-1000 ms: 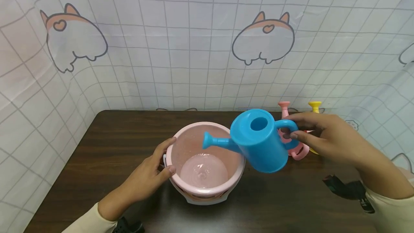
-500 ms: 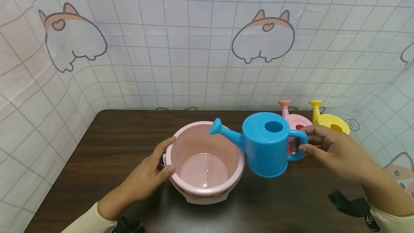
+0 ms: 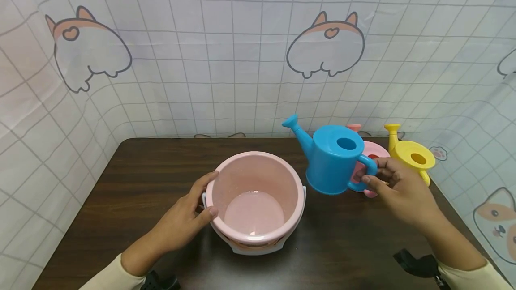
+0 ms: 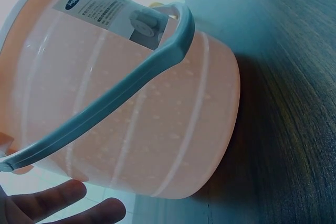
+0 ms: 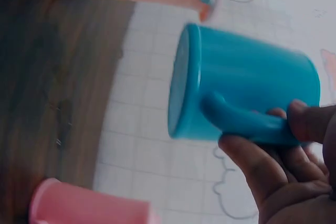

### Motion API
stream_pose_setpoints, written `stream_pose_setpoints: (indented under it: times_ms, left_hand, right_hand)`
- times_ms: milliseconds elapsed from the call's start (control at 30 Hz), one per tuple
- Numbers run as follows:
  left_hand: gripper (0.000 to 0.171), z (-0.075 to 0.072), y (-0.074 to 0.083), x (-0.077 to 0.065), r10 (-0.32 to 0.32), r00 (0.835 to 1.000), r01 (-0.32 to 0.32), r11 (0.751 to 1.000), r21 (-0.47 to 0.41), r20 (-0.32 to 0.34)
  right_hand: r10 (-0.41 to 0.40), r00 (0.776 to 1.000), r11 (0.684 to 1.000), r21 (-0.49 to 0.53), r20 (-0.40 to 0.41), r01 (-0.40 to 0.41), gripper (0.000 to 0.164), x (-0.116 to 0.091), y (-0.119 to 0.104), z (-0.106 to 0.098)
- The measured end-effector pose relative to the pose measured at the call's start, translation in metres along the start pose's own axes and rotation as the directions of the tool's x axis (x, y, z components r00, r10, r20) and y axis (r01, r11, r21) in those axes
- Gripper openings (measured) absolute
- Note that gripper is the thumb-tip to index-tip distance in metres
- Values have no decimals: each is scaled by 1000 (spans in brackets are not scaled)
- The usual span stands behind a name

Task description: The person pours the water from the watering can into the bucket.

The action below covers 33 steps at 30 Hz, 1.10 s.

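Observation:
A light pink bucket (image 3: 258, 236) with a pale handle (image 4: 121, 95) stands on the table. Its inner floor shines as if wet. My left hand (image 3: 181, 218) touches the left side of its rim with spread thumb and index finger; two other fingers stay apart from the wall in the left wrist view. Right of the bucket, my right hand (image 3: 397, 187) grips the handle of a blue watering can (image 3: 332, 160), holding it raised above the table, spout up and to the left. A pink watering can (image 3: 376, 148) stands behind it, partly hidden.
At the back right corner stands a yellow watering can (image 3: 415, 153), beside the pink one. The dark wooden table (image 3: 153, 169) ends at a white gridded curtain (image 3: 242, 79) printed with corgi drawings, which also runs along both sides.
The blue watering can has swung from spout-down over the bucket to nearly upright, moving right and back. Ripples in the bucket have calmed. My left hand has stayed on the rim.

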<state>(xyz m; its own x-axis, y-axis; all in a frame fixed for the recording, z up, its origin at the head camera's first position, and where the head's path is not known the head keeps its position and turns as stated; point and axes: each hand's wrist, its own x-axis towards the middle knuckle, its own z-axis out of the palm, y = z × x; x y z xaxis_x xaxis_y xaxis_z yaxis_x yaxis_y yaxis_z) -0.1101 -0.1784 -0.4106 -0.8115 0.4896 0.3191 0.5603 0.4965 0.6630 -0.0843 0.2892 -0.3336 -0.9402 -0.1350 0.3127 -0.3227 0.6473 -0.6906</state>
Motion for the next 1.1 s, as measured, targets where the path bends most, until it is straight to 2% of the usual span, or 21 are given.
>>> stream_pose_setpoints:
  times_ms: [200,367,600,1100]
  left_hand:
    - [72,1,-1,-1,8,1000,-8,1000,7,-13]
    - [72,1,-1,-1,11,1000,-11,1000,2,-13]
    - [71,2,-2,-1,23,1000,-23,1000,-4,-14]
    - [71,1,-1,0,9,1000,-9,1000,-10,-5]
  right_hand:
    - [59,995,989,-129,-82,-69,29,4,5,24]
    - [105,987,986,-114,-124,-120,32,10,11,46]
    - [161,980,984,-56,-117,-169,27,22,26,68]
    - [261,957,965,1,-124,-263,28,31,52,95]
